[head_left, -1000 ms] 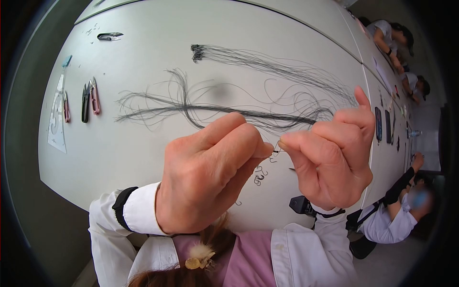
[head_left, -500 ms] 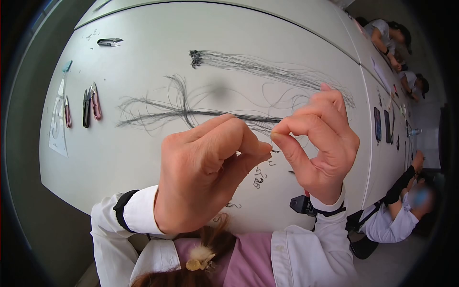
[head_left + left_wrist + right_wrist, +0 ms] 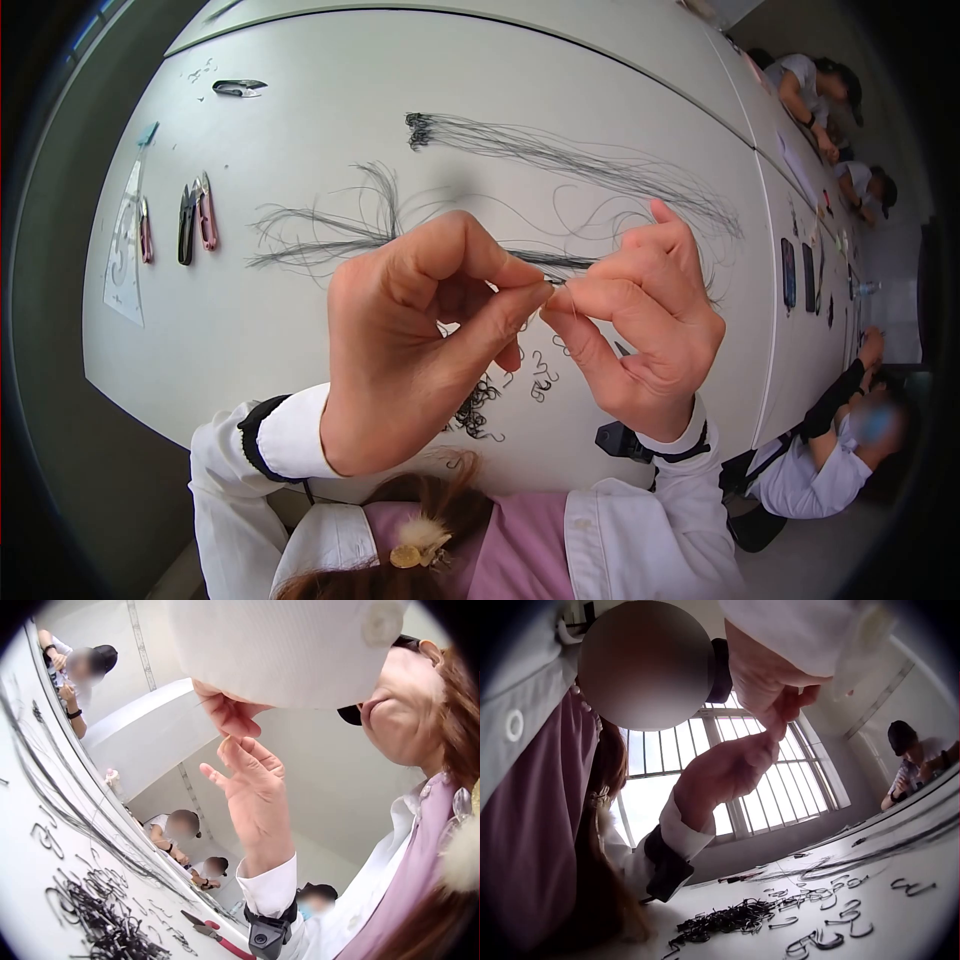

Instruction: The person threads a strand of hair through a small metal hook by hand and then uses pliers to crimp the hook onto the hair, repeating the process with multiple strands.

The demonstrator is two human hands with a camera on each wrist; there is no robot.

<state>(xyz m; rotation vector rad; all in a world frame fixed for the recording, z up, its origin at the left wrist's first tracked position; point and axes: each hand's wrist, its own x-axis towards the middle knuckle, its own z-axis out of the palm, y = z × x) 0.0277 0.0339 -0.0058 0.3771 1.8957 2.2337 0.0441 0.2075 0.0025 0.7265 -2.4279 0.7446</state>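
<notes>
My left hand (image 3: 405,335) and right hand (image 3: 650,320) meet fingertip to fingertip above the table in the head view. Between the left thumb and index finger is pinched a small dark fish hook (image 3: 556,283), mostly hidden by the fingertips. My right thumb and index finger pinch a thin line (image 3: 571,297) right beside it, the other right fingers loosely bent. Below the hands lies a pile of black fish hooks (image 3: 727,922), with several loose hooks (image 3: 540,380) spread to its right. A long bundle of dark line (image 3: 545,259) runs behind the hands.
Farther back lies a bunch of hooks with lines attached (image 3: 420,130). At the left are thread snips (image 3: 240,88), black snips (image 3: 187,225), pink snips (image 3: 207,215) and a clear set square (image 3: 124,255). Red-handled pliers (image 3: 225,941) lie near the right wrist. Other people sit along the table.
Both hands have shifted slightly up and left, their fingertips still together. The left hand has turned, opening a gap behind its thumb and exposing the hook pile below.
</notes>
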